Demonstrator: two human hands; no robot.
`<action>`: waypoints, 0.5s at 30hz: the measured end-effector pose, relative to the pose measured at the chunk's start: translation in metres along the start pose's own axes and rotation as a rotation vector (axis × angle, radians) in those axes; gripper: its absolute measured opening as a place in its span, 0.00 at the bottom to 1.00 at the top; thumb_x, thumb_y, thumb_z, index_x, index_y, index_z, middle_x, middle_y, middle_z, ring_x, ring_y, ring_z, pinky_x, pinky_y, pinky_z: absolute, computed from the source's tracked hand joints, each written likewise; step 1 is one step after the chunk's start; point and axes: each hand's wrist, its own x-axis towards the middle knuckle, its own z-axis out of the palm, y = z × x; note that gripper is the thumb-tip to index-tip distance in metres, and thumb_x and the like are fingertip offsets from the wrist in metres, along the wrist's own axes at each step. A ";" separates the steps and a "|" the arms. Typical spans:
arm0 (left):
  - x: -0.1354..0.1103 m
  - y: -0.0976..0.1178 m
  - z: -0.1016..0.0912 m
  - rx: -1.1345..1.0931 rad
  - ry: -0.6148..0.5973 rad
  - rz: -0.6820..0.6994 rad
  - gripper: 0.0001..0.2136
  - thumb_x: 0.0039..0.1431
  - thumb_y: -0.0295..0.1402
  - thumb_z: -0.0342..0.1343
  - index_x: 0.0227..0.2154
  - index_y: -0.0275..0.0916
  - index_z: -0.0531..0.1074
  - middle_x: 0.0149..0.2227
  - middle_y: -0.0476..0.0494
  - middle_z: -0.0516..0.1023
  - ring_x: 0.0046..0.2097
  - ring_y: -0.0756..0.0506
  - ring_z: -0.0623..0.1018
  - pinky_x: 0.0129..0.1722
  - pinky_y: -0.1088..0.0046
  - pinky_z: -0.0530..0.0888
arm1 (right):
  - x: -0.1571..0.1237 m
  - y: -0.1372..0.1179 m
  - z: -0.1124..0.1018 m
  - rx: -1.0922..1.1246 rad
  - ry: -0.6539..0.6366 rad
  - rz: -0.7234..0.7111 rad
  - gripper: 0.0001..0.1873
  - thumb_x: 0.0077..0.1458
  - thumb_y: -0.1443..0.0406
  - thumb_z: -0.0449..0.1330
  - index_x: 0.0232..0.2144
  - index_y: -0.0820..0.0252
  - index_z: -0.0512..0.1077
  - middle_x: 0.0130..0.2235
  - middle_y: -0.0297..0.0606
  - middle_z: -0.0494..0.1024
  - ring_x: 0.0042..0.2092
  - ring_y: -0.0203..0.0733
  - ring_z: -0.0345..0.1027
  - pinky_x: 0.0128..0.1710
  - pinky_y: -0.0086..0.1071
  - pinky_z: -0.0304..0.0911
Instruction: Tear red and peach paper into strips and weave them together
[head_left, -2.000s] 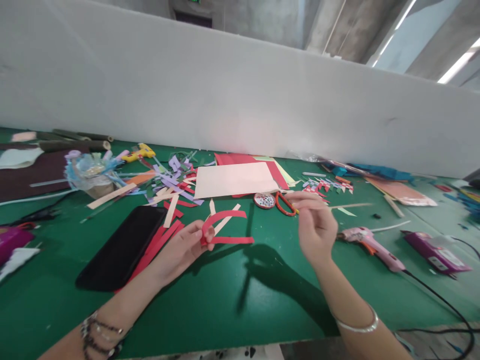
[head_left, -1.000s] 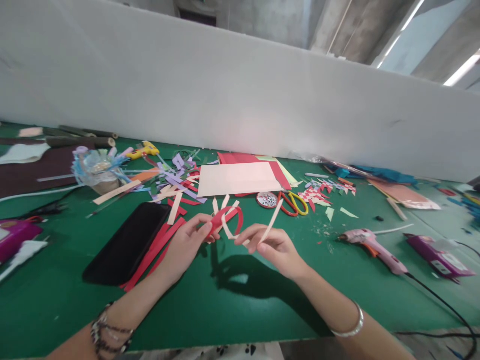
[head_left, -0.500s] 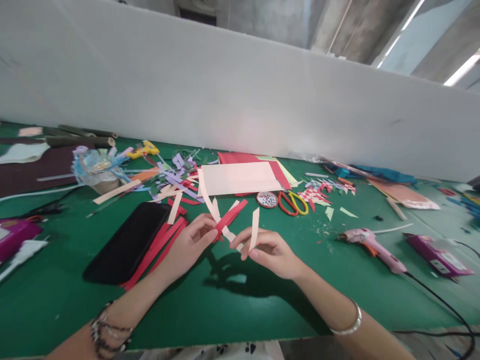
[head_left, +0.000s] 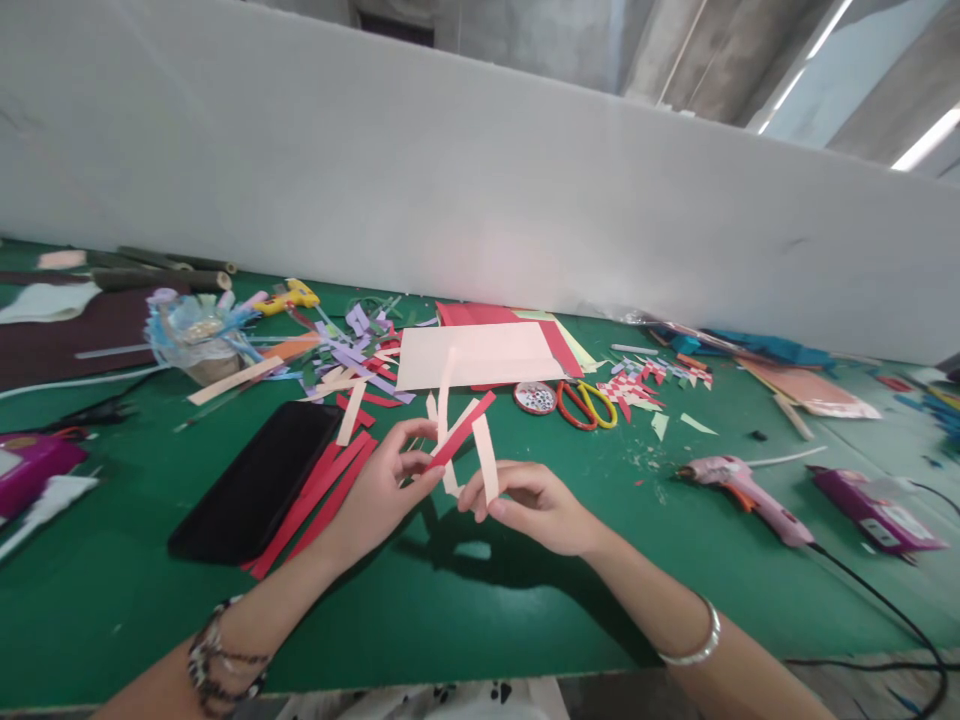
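Note:
Between thumb and fingers, my left hand (head_left: 396, 470) pinches a red paper strip (head_left: 463, 430) that crosses several pale peach strips. One peach strip (head_left: 445, 390) stands up from this bundle above the table. My right hand (head_left: 529, 508) is closed on another peach paper strip (head_left: 486, 460), which rises and leans left toward the red one. Whether the peach pieces are joined low down, between the fingers, I cannot tell. Beside my left forearm lie loose red paper strips (head_left: 322, 500) and a black phone (head_left: 259, 485).
Beyond my hands lie a peach paper sheet (head_left: 476, 355), a round tin (head_left: 535, 398) and scissors (head_left: 586, 405). A pink glue gun (head_left: 750, 495) with a cord is at right. Purple paper scraps (head_left: 356, 350) and a yellow glue gun (head_left: 289, 298) are at left.
The peach strip in my right hand has swung left, its top now near the red strip. The long peach strip at my left hand has tilted more upright.

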 end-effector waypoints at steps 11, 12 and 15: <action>-0.004 0.001 0.004 0.056 -0.099 0.005 0.25 0.53 0.33 0.55 0.53 0.44 0.54 0.39 0.46 0.71 0.36 0.46 0.76 0.38 0.70 0.71 | 0.002 0.005 0.003 0.065 0.114 0.028 0.09 0.52 0.60 0.58 0.29 0.60 0.71 0.34 0.39 0.74 0.38 0.38 0.69 0.40 0.34 0.65; -0.004 0.001 0.005 0.057 -0.118 0.006 0.25 0.53 0.33 0.55 0.53 0.44 0.54 0.37 0.47 0.72 0.35 0.46 0.76 0.37 0.70 0.71 | 0.002 0.005 0.003 0.046 0.134 0.027 0.09 0.52 0.60 0.58 0.28 0.60 0.71 0.33 0.38 0.73 0.36 0.37 0.68 0.37 0.33 0.65; -0.005 0.001 0.005 0.054 -0.174 0.010 0.24 0.53 0.32 0.54 0.53 0.44 0.55 0.34 0.48 0.73 0.33 0.45 0.76 0.34 0.70 0.71 | 0.004 0.005 0.005 -0.093 0.199 0.005 0.08 0.51 0.61 0.59 0.26 0.60 0.72 0.31 0.37 0.70 0.32 0.34 0.65 0.31 0.29 0.63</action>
